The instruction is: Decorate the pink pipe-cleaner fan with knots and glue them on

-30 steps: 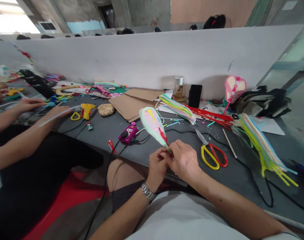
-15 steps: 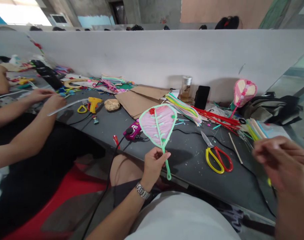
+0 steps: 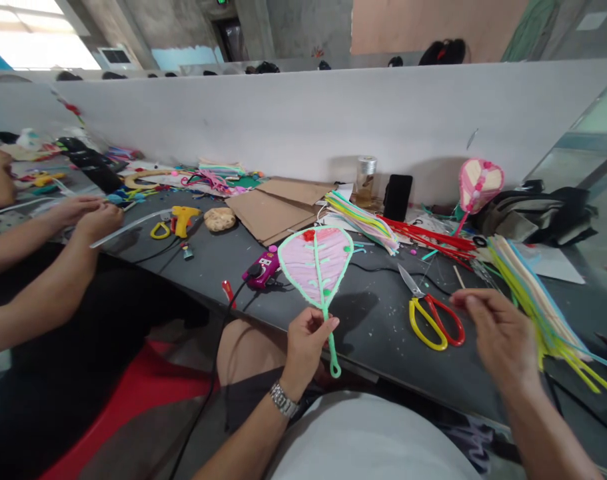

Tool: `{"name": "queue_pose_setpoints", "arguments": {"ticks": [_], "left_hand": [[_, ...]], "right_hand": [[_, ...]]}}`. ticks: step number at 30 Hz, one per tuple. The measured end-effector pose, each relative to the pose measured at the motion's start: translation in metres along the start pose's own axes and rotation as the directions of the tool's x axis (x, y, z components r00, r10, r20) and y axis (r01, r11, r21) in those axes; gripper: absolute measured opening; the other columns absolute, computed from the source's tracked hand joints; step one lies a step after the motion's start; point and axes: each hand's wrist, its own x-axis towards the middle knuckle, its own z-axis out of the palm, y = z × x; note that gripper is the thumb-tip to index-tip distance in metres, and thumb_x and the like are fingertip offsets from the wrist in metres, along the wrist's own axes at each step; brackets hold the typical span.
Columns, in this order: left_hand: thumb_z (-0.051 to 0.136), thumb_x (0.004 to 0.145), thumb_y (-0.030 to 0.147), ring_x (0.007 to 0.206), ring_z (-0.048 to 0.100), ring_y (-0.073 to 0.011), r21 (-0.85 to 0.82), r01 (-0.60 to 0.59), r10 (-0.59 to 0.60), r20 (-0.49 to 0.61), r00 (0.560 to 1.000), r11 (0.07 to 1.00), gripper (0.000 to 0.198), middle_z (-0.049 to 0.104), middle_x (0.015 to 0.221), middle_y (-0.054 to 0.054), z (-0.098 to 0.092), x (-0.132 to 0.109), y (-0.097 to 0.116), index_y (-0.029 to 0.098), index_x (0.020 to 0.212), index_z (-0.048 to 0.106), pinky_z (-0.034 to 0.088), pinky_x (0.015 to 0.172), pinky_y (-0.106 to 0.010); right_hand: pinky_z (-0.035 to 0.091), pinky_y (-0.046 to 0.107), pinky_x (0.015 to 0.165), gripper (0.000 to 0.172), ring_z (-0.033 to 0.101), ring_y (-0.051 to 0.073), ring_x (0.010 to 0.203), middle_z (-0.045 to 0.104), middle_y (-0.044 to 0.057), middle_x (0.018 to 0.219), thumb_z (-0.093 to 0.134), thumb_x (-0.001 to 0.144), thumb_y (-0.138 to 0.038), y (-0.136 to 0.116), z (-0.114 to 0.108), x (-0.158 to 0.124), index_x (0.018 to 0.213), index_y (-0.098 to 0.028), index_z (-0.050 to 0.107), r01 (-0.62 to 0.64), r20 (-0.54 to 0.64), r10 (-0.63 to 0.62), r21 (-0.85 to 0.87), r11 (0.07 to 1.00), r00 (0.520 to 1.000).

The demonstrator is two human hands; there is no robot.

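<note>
- Leaf-shaped fan (image 3: 303, 267) on show, up at the near edge of the desk (image 3: 223, 257), pink face to the camera, mint-green fuzzy trim all round, green rib down the middle, red tuft near the top!
- Left hand (image 3: 307, 343), closed firmly round the green handle (image 3: 332, 348) just below the leaf, thumb across the front, looped end poking out underneath.
- Silver watch (image 3: 284, 400) on that same arm.
- Over to the right hand (image 3: 503, 340), well apart from the fan: thumb and fingers pinched narrow, right at a thin stick (image 3: 459, 277). Cannot tell whether gripping it or only covering part of it.
- Just beside those fingertips, flat on the desk, scissors (image 3: 420, 293) with one yellow and one red handle.
- Past the right hand, a yellow, white and blue bundle of pipe cleaners (image 3: 538, 300); further back, red pipe cleaners (image 3: 428, 235) and a pink heart-shaped fan (image 3: 480, 183) near a dark bag (image 3: 538, 215).
- To the left of the leaf, a purple box (image 3: 264, 268); behind, brown cardboard (image 3: 268, 212).
- Farther left, a stone (image 3: 220, 219), a yellow glue gun (image 3: 184, 220) and a co-worker's hands (image 3: 103, 219), close together.
</note>
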Motion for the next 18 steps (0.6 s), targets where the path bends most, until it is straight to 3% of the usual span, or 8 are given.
{"name": "queue_pose_setpoints", "arguments": {"ticks": [2, 5, 9, 13, 18], "left_hand": [[0.083, 0.073, 0.043, 0.05, 0.046, -0.0075, 0.02, 0.001, -0.001, 0.0, 1.0, 1.0, 0.034, 0.054, 0.057, 0.006, 0.0, -0.001, 0.0, 0.016, 0.07, 0.063, 0.037, 0.047, -0.019], [0.082, 0.074, 0.041, 0.051, 0.046, -0.0081, 0.038, -0.002, 0.002, 0.0, 1.0, 0.999, 0.032, 0.054, 0.057, 0.005, -0.001, -0.001, 0.001, 0.016, 0.07, 0.064, 0.037, 0.048, -0.019], [0.082, 0.075, 0.04, 0.052, 0.046, -0.0086, 0.027, -0.016, 0.016, 0.006, 1.0, 1.0, 0.031, 0.054, 0.057, 0.005, -0.002, -0.002, -0.002, 0.017, 0.07, 0.062, 0.037, 0.05, -0.02], [0.082, 0.074, 0.041, 0.052, 0.045, -0.0088, 0.026, -0.047, 0.047, 0.013, 0.999, 0.999, 0.033, 0.054, 0.058, 0.005, -0.003, -0.001, -0.005, 0.017, 0.069, 0.061, 0.037, 0.05, -0.021], [0.08, 0.076, 0.048, 0.053, 0.044, -0.0089, 0.049, -0.061, 0.06, 0.018, 0.998, 0.997, 0.038, 0.052, 0.057, 0.005, -0.003, 0.0, -0.004, 0.017, 0.068, 0.06, 0.036, 0.051, -0.021]], "right_hand": [[0.05, 0.041, 0.081, 0.025, 0.068, 0.025, 0.087, 0.074, 0.007, 0.092, 0.066, 0.087, -0.048, 0.002, 0.022, -0.007, 0.084, -0.025, 0.073, 0.101, 0.138, -0.094, -0.044, 0.994, 0.986], [0.05, 0.035, 0.082, 0.029, 0.067, 0.022, 0.086, 0.072, 0.006, 0.089, 0.068, 0.088, -0.045, 0.004, 0.052, -0.019, 0.071, -0.022, 0.064, 0.195, 0.284, -0.193, 0.021, 0.981, 0.939], [0.047, 0.03, 0.072, 0.021, 0.065, 0.02, 0.086, 0.071, 0.004, 0.09, 0.058, 0.096, -0.039, 0.0, 0.087, -0.034, 0.084, -0.023, 0.065, 0.17, 0.458, -0.154, 0.007, 0.985, 0.875], [0.045, 0.028, 0.068, 0.016, 0.065, 0.018, 0.083, 0.071, 0.003, 0.091, 0.061, 0.094, -0.034, -0.011, 0.117, -0.041, 0.104, -0.022, 0.065, 0.166, 0.581, -0.124, -0.02, 0.986, 0.804], [0.04, 0.028, 0.068, 0.015, 0.06, 0.017, 0.074, 0.067, 0.002, 0.08, 0.059, 0.098, -0.032, -0.018, 0.142, -0.041, 0.09, -0.02, 0.062, 0.314, 0.65, -0.194, -0.073, 0.947, 0.735]]}}
